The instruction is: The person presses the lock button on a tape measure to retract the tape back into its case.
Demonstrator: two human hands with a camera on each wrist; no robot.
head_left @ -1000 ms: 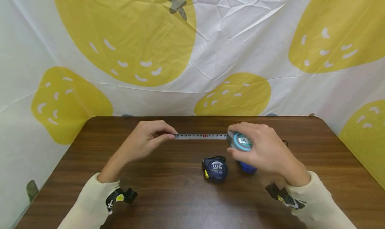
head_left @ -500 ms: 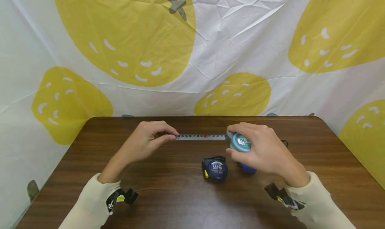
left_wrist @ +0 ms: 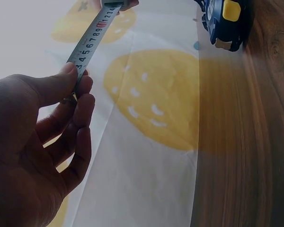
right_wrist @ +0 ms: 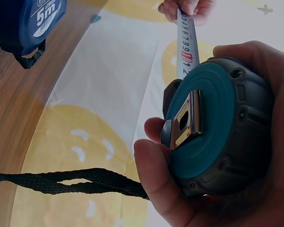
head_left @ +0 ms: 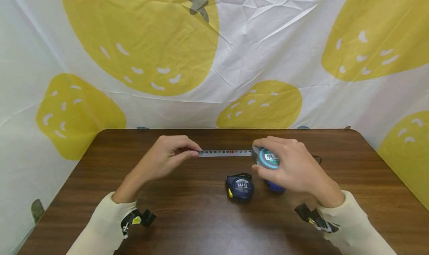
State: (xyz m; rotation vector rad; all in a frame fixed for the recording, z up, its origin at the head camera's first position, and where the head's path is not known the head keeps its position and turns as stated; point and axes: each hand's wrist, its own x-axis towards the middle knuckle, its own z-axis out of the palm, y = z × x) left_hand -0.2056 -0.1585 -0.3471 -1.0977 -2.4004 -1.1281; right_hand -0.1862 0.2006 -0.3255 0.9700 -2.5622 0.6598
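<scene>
My right hand (head_left: 289, 165) grips a teal and grey tape measure (right_wrist: 203, 123), its metal belt clip showing in the right wrist view. A short length of printed blade (head_left: 225, 153) runs level from its mouth to my left hand (head_left: 167, 154). There the thumb and index finger pinch the blade's end, hiding its tip; the other fingers curl loosely below, as the left wrist view shows. A black wrist strap (right_wrist: 85, 179) trails from the case. On the table under the blade stands a dark blue 5m tape measure (head_left: 240, 188) with a yellow button.
Another blue tape measure (head_left: 275, 187) lies partly hidden beneath my right hand. The brown wooden table (head_left: 187, 217) ends at a white cloth backdrop (head_left: 167, 111) with yellow fruit prints. Small cameras are strapped on both wrists.
My left hand has shifted slightly right with the blade end, so the stretch of blade showing is a little shorter. The right hand stays nearly still.
</scene>
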